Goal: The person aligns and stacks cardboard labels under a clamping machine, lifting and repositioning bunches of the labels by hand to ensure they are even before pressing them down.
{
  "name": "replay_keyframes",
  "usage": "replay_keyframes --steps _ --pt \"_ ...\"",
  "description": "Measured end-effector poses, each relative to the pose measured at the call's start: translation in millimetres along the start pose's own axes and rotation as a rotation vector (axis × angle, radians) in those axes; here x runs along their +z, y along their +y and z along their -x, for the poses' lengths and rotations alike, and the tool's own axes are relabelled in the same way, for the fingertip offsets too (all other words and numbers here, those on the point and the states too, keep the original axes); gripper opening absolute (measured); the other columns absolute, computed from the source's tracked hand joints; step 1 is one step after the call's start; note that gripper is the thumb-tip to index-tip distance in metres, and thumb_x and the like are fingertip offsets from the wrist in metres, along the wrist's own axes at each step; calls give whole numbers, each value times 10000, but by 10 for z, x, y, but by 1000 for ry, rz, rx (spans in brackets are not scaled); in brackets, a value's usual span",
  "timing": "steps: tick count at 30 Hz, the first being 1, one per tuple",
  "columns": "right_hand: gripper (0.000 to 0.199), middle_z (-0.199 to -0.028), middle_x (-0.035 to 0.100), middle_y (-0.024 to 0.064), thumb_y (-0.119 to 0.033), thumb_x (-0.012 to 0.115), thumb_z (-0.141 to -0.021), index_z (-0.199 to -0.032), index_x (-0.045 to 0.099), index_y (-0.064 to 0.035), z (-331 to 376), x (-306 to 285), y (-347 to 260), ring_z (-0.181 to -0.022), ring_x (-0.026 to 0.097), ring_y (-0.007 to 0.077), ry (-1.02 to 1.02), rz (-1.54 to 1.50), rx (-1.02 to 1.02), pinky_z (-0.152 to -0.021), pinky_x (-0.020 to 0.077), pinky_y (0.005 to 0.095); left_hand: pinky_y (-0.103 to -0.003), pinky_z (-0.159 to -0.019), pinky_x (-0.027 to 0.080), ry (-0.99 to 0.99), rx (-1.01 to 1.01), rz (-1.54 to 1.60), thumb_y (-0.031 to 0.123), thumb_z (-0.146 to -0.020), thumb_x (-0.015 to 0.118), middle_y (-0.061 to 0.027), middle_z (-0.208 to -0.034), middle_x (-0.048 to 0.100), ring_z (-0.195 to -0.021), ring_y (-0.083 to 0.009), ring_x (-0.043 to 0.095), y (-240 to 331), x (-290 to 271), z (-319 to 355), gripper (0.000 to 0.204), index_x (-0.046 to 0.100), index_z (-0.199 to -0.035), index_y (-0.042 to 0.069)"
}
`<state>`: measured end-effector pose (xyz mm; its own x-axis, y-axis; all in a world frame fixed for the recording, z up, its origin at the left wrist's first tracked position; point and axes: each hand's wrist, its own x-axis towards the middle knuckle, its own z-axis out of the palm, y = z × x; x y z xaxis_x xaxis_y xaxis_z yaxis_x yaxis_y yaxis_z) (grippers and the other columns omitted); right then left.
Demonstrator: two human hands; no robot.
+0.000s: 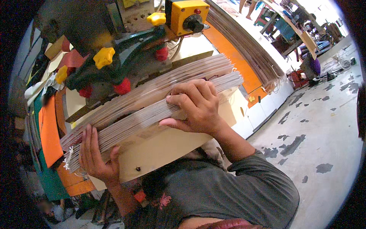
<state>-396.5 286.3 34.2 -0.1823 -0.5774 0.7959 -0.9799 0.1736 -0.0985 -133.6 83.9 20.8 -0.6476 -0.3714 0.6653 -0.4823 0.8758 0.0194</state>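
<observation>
A thick bundle of long, pale sheets set on edge [141, 122] lies across a cream board [164, 149], with white string ends showing at its left end. My left hand [96, 158] is closed around that left end, fingers over the top and thumb on the near side. Toward the right end, my right hand [196, 107] grips the same bundle from above with bent fingers, its thumb on the near face. A second, browner bundle of sheets [164, 86] lies along its far side, partly covered by my right fingers.
Beyond the bundles stands a dark machine with yellow star knobs [103, 58], red pads [122, 87] and a yellow control box [187, 17]. Long brown strips [244, 42] lie on the orange surface [225, 47] at right. An orange sheet [49, 133] is at left. Another person's legs [249, 8] show far off.
</observation>
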Motion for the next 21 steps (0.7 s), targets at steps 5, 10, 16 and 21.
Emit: replay_keyframes --steps 5,10,16,21 --pt "537 -1090 675 18 -646 788 -798 -1018 682 -168 -9 -27 34 -1016 610 267 2 3 -2 -859 457 428 -493 -1115 450 35 21 20 667 -1027 500 -145 -1411 688 -1326 -348 637 -20 72 -23 742 669 -1392 43" --pt "533 -1105 684 22 -654 814 -760 -994 684 -193 -14 56 -26 -1017 618 284 3 -4 3 -870 473 460 -478 -1103 455 47 3 3 632 -1047 487 -121 -1397 700 -1312 -320 649 -57 44 41 685 691 -1375 67" --pt "549 -1102 695 36 -622 843 -753 -1028 660 -183 44 55 -9 -1022 624 311 5 31 20 -911 466 485 -416 -1075 435 116 -28 -32 597 -1041 533 -59 -1372 721 -1296 -248 655 30 118 -8 602 732 -1326 105" --pt "546 -1093 689 47 -621 835 -765 -1019 651 -174 35 50 -16 -1025 621 320 1 37 -14 -912 464 490 -394 -1038 443 169 -15 69 521 -967 673 -43 -1358 729 -1271 -230 670 41 89 13 534 742 -1300 108"
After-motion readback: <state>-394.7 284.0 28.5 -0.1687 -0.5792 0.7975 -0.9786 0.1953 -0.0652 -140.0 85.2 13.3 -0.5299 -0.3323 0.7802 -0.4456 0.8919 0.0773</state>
